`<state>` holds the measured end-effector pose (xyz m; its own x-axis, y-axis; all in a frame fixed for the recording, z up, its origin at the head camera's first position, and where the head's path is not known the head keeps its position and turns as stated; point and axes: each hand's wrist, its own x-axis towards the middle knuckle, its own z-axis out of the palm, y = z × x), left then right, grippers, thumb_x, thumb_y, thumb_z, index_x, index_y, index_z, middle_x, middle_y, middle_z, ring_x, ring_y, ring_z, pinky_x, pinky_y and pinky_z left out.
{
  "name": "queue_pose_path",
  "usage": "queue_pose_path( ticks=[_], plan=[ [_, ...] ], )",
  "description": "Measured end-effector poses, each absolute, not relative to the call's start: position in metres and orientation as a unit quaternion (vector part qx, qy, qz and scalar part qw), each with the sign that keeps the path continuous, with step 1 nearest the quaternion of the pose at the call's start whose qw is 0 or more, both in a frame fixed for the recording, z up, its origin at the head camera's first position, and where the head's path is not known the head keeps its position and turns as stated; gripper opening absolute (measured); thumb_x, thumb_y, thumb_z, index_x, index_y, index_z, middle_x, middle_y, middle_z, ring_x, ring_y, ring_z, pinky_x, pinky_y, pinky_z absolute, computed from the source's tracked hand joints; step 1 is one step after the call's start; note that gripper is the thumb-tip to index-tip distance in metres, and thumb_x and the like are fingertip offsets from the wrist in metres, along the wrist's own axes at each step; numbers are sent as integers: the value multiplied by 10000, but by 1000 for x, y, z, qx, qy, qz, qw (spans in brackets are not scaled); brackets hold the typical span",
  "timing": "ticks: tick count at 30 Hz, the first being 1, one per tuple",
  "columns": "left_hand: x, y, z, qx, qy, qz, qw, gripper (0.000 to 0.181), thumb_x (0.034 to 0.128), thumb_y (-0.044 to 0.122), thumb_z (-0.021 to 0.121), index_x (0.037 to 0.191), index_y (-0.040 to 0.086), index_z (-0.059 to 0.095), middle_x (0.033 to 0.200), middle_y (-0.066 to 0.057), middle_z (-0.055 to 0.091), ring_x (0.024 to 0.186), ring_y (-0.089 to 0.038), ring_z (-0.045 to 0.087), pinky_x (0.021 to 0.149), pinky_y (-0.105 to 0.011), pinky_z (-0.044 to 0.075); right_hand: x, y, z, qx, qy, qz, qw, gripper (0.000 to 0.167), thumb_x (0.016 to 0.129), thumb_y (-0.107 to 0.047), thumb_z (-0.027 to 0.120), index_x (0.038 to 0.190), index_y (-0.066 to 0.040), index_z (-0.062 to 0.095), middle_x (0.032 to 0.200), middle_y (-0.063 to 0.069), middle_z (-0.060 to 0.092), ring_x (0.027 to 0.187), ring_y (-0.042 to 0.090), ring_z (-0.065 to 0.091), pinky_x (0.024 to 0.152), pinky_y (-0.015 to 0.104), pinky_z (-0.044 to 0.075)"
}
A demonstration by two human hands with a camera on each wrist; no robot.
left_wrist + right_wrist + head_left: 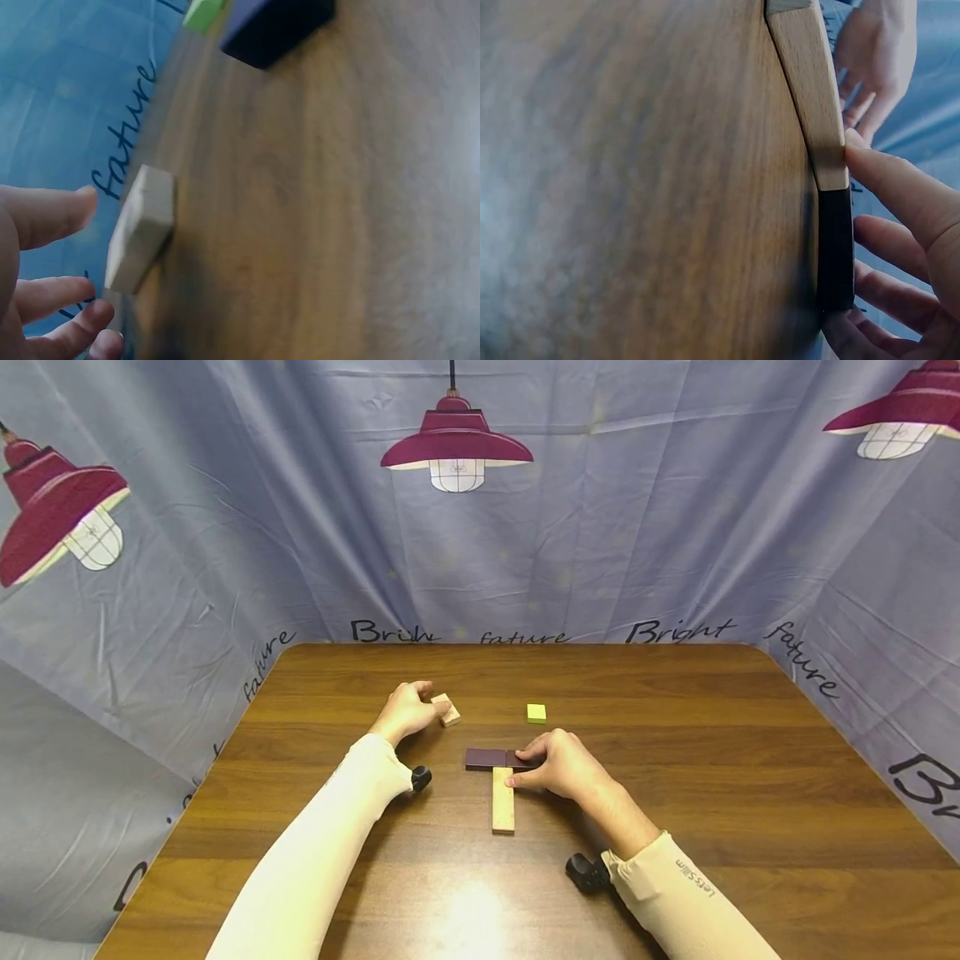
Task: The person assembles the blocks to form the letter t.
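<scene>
In the head view my left hand point(407, 710) hovers at a small pale wooden block point(451, 718) on the table. The left wrist view shows a gap between its loosely spread fingers and this block point(141, 229). My right hand point(562, 767) rests on a T-shaped layout: two dark purple blocks point(485, 759) end to end, and a long light wooden block point(503, 812) running toward me from their near side. Its thumb touches the light block point(810, 97), while the other fingers lie along the right dark block point(836, 247), partly hiding it.
A small lime-green block point(536, 713) lies behind the dark blocks. All of them are on a brown wooden table point(712, 760). A printed grey-blue curtain point(615, 552) encloses the table's back and sides.
</scene>
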<state>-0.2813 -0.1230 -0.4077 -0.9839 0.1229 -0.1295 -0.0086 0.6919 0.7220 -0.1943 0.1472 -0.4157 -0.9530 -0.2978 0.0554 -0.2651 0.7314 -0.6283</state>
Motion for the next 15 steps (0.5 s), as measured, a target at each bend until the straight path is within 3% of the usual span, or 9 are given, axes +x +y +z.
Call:
queue_pose_path(
  ticks=[7, 15],
  plan=[
    [-282, -125, -416, 10, 919, 383, 93, 645, 943, 396, 704, 1464, 70, 509, 1469, -203, 466, 1321, -394, 443, 1079, -518, 365, -194, 147, -415, -158, 930, -332, 32, 480, 683, -310, 951, 1043, -33, 795, 967, 34, 753, 967, 221, 686, 898, 409, 532],
    [-284, -122, -417, 21, 928, 364, 77, 599, 928, 400, 723, 1409, 72, 579, 1436, -179, 520, 1341, -397, 418, 1111, -578, 256, -194, 147, -414, -156, 931, -329, 29, 480, 682, -307, 951, 1045, -34, 796, 969, 32, 751, 967, 219, 686, 896, 410, 532]
  ],
)
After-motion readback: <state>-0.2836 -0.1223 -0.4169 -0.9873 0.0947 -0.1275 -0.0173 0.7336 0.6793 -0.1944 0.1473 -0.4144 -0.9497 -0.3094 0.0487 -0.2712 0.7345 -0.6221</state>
